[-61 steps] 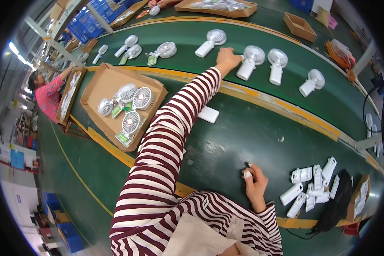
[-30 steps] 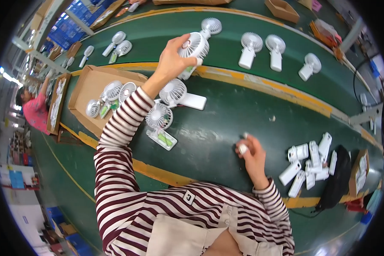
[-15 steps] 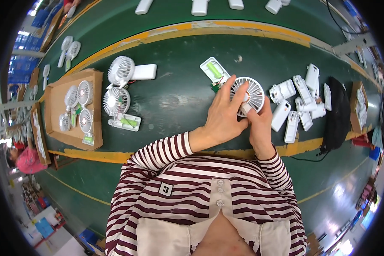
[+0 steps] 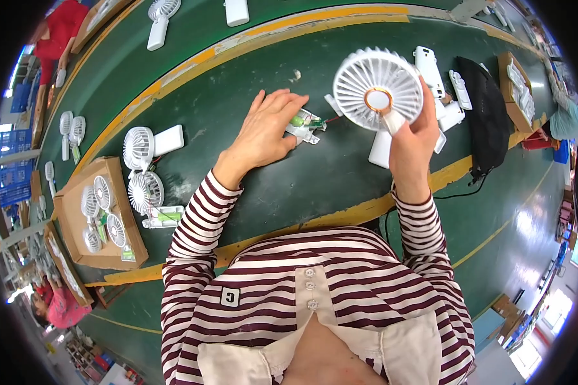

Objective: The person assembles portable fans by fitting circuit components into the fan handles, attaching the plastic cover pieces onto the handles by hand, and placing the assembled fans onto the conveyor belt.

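Observation:
My right hand is closed on a white fan head, holding it up off the table with its round grille uppermost. A thin red wire runs from the head toward an open handle shell. My left hand lies over that shell, its thumb on the near side and its fingers on the far side. Part of a green battery and a green circuit board show beside the left fingers; the rest of the shell is hidden under the hand.
Several white handle parts lie on the right beside a black cloth bag and a box of parts. On the left, two fans lie beside a cardboard tray with several more. Other people are at the far left.
My hands have moved apart. The right has lifted the fan head and turned it; the left has gone left onto the handle shell. The whole view has swung round.

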{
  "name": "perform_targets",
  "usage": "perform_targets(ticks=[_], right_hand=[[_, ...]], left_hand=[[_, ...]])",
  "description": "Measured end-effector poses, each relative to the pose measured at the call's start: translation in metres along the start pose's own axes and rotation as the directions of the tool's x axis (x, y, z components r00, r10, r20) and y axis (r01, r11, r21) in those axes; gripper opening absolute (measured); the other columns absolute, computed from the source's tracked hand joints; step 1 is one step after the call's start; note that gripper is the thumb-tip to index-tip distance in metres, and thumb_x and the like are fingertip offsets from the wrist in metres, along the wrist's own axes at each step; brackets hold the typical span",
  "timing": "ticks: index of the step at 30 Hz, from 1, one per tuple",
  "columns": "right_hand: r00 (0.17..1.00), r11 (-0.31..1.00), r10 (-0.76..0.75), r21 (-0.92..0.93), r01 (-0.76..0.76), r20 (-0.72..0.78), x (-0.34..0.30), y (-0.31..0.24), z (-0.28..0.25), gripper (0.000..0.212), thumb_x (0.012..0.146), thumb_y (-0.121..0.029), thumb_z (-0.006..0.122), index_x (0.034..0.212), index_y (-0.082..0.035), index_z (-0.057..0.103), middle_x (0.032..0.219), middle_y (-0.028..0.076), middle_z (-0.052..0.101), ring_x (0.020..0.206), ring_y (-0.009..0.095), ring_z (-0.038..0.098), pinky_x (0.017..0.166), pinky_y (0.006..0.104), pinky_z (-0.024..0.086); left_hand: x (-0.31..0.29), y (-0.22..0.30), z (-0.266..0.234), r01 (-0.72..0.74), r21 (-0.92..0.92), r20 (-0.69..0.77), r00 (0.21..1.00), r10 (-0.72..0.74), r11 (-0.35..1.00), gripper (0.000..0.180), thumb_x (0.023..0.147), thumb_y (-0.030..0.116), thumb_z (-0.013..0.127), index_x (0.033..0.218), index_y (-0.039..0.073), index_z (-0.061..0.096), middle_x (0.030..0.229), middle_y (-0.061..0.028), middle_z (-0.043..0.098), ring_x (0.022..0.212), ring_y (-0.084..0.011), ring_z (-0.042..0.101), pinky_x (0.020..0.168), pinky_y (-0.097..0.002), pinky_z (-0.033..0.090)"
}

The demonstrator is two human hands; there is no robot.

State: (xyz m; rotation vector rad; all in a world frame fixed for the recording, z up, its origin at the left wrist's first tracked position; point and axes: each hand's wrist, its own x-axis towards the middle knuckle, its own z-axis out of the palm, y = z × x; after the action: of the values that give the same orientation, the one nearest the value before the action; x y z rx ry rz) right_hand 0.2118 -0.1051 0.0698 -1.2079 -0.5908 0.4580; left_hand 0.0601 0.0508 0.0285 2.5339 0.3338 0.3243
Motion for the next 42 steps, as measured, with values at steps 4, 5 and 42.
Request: perform_targets(ticks=[4,5,42], right_hand=[[0.999,0.981,0.029,0.191,-0.022,-0.031,0.025,0.004,0.014,0.048,0.077,0.0,0.058,0.12,0.008,0.038,0.108,0.011,0.055,0.099,0.016,0.054,0.085,0.0276,0.043],[0.996,0.97,0.08,0.232,-0.07,-0.035,0.033,0.013,0.012,0.043,0.078,-0.003,0.057,0.117,0.007,0.041,0.105,0.01,0.056,0.095,0.014,0.055,0.083,0.027,0.044],[0.74,0.807,0.546,-0.01,-0.59,0.393,0.016,0.063,0.066,0.028,0.085,-0.017,0.054,0.105,0.003,0.053,0.093,0.006,0.06,0.079,0.011,0.059,0.069,0.0248,0.049]], left_hand=[[0.005,0.01,-0.001,0.124,0.088,0.086,0.988,-0.132,0.988,0.039,0.062,0.009,0.065,0.1,0.002,0.056,0.097,-0.0149,0.056,0.099,-0.0307,0.05,0.081,-0.0386,0.041],[0.005,0.012,-0.002,0.211,0.118,0.127,0.966,-0.226,0.97,0.031,0.063,0.009,0.064,0.092,0.0,0.058,0.091,-0.0162,0.058,0.09,-0.0318,0.055,0.074,-0.0381,0.044],[-0.052,0.024,0.002,0.358,-0.922,0.203,0.775,-0.599,0.15,0.024,0.084,0.02,0.057,0.096,-0.002,0.056,0.079,-0.0102,0.062,0.064,-0.0126,0.06,0.056,-0.0242,0.049]])
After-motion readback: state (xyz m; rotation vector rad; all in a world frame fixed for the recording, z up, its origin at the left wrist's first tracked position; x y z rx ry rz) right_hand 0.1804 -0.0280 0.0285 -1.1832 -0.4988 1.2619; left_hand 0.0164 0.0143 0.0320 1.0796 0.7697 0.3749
